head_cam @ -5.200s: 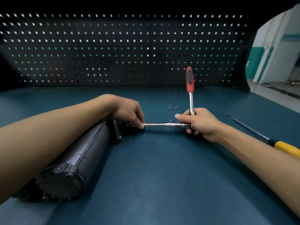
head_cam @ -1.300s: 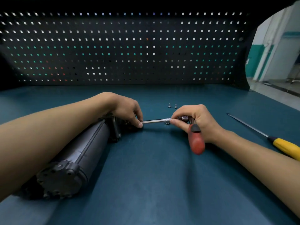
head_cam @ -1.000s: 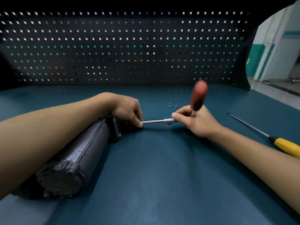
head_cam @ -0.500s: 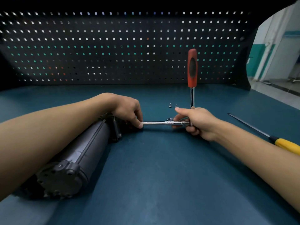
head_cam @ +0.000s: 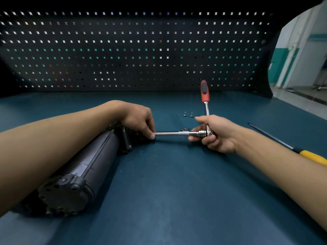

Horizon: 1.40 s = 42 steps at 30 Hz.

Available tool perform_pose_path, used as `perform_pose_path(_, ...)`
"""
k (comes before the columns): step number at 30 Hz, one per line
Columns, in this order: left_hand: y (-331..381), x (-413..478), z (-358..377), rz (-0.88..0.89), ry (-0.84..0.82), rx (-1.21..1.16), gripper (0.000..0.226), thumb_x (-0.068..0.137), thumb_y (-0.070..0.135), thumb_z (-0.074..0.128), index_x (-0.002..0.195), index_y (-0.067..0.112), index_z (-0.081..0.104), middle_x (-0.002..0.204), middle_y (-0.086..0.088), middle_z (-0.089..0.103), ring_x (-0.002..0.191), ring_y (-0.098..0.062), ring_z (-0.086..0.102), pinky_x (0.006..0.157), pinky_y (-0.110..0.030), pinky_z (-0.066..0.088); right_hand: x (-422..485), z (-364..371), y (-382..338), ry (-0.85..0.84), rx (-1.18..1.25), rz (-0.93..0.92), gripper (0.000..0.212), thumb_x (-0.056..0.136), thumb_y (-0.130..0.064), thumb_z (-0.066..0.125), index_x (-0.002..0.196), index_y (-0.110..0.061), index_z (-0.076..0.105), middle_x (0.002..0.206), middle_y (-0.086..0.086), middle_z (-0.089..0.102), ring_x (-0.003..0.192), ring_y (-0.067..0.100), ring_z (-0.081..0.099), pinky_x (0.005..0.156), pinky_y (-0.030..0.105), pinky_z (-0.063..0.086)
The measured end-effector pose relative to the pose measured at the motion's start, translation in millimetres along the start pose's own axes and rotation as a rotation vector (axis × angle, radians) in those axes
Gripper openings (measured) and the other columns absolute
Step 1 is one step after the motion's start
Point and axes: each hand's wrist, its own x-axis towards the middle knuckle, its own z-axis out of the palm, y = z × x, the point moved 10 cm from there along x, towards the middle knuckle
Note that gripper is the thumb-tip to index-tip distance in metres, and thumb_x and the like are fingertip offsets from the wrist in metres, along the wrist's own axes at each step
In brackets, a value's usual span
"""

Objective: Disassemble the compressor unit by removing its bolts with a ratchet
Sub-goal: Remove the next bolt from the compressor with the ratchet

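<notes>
The black cylindrical compressor unit (head_cam: 85, 165) lies on the blue bench, its round end cap toward me. My left hand (head_cam: 139, 117) rests over its far end, fingers curled round the tip of the steel extension bar (head_cam: 169, 133). My right hand (head_cam: 215, 133) grips the head of the ratchet (head_cam: 205, 101), whose red and black handle points up and away. The bolt under the socket is hidden by my left fingers. Two loose bolts (head_cam: 188, 114) stand on the bench behind the bar.
A long screwdriver with a yellow handle (head_cam: 311, 156) lies at the right, partly behind my right forearm. A dark pegboard (head_cam: 134, 50) walls the back of the bench. A small dark part (head_cam: 184, 129) lies just behind the extension bar.
The ratchet handle has swung round repeatedly, from pointing toward me to upright; over the last half second it tipped lower and away. My left hand and the compressor stayed put.
</notes>
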Motion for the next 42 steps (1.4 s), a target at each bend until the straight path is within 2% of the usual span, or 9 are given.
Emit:
perform_pose_path(7, -0.9, -0.2, -0.4, -0.007, 0.006, -0.006, 0.014, 0.086, 0.041, 0.075, 0.095, 0.030, 0.078, 0.081, 0.018, 0.075, 0.070, 0.006, 0.065, 0.064, -0.011, 0.045, 0.1, -0.5, 1.6, -0.020, 0.046, 0.034, 0.042, 0.105, -0.041, 0.042, 0.090, -0.005, 0.057, 0.073, 0.013, 0.072, 0.028, 0.003, 0.028, 0.026, 0.013, 0.020)
perform_pose_path(15, 0.0, -2.1, -1.2, -0.015, 0.007, 0.000, 0.018, 0.087, 0.041, 0.074, 0.098, 0.028, 0.079, 0.084, 0.015, 0.076, 0.084, -0.004, 0.070, 0.078, -0.021, 0.052, 1.0, -3.8, 1.3, -0.017, 0.109, 0.036, 0.033, 0.104, -0.036, 0.045, 0.091, -0.007, 0.051, 0.072, 0.015, 0.071, 0.029, 0.004, 0.030, 0.027, 0.013, 0.023)
perform_pose_path(21, -1.3, -1.5, -1.4, -0.028, 0.017, 0.005, 0.015, 0.085, 0.042, 0.076, 0.094, 0.031, 0.078, 0.076, 0.022, 0.073, 0.067, 0.008, 0.064, 0.072, -0.018, 0.048, 3.5, -3.8, -1.3, 0.013, 0.066, -0.030, 0.025, 0.102, -0.032, 0.053, 0.087, -0.011, 0.050, 0.069, 0.013, 0.070, 0.033, 0.006, 0.036, 0.030, 0.015, 0.028)
perform_pose_path(26, -2.3, -1.1, -4.5, -0.037, 0.045, 0.036, 0.016, 0.084, 0.045, 0.076, 0.096, 0.034, 0.076, 0.070, 0.027, 0.070, 0.063, 0.011, 0.060, 0.073, -0.018, 0.048, 1.3, -7.9, -13.2, 0.105, -0.111, -0.236, 0.020, 0.097, -0.026, 0.065, 0.082, -0.018, 0.054, 0.067, 0.008, 0.072, 0.036, 0.006, 0.038, 0.034, 0.016, 0.028)
perform_pose_path(30, -2.6, -1.1, -5.4, -0.039, 0.050, 0.020, 0.012, 0.086, 0.043, 0.075, 0.095, 0.035, 0.074, 0.074, 0.022, 0.071, 0.072, 0.001, 0.064, 0.074, -0.019, 0.049, -8.4, -12.7, -32.6, 0.190, -0.235, -0.499, 0.022, 0.089, -0.024, 0.077, 0.078, -0.018, 0.058, 0.060, -0.002, 0.065, 0.039, 0.012, 0.042, 0.037, 0.021, 0.030)
perform_pose_path(33, -3.9, 0.1, -4.7, -0.045, 0.046, 0.025, 0.015, 0.087, 0.043, 0.073, 0.100, 0.037, 0.074, 0.073, 0.027, 0.068, 0.066, 0.011, 0.060, 0.069, -0.015, 0.045, -16.0, -13.8, -41.8, 0.231, -0.328, -0.642, 0.023, 0.086, -0.026, 0.080, 0.077, -0.015, 0.061, 0.052, -0.004, 0.057, 0.037, 0.012, 0.044, 0.036, 0.018, 0.031)
perform_pose_path(37, -4.6, 2.2, -3.9, -0.043, 0.035, 0.009, 0.017, 0.088, 0.042, 0.072, 0.104, 0.036, 0.074, 0.063, 0.034, 0.064, 0.060, 0.018, 0.056, 0.064, -0.012, 0.042, -23.8, -10.1, -49.8, 0.222, -0.446, -0.788, 0.027, 0.086, -0.027, 0.079, 0.080, -0.005, 0.066, 0.044, -0.007, 0.051, 0.037, 0.008, 0.045, 0.039, 0.017, 0.035)
perform_pose_path(40, -3.7, 2.8, -3.8, -0.028, 0.036, -0.007, 0.016, 0.089, 0.039, 0.072, 0.104, 0.033, 0.075, 0.062, 0.032, 0.064, 0.057, 0.016, 0.056, 0.056, -0.004, 0.040, -28.4, -4.2, -52.8, 0.160, -0.495, -0.865, 0.021, 0.086, -0.024, 0.080, 0.076, -0.008, 0.071, 0.049, -0.010, 0.053, 0.044, 0.007, 0.047, 0.047, 0.018, 0.038)
perform_pose_path(42, -3.7, 2.5, -4.3, -0.028, 0.042, -0.016, 0.017, 0.089, 0.038, 0.073, 0.104, 0.031, 0.076, 0.064, 0.029, 0.067, 0.060, 0.011, 0.059, 0.056, -0.004, 0.042, -31.2, -0.1, -53.6, 0.125, -0.533, -0.912, 0.015, 0.086, -0.019, 0.079, 0.075, -0.011, 0.074, 0.054, -0.014, 0.058, 0.050, 0.002, 0.050, 0.053, 0.014, 0.039)
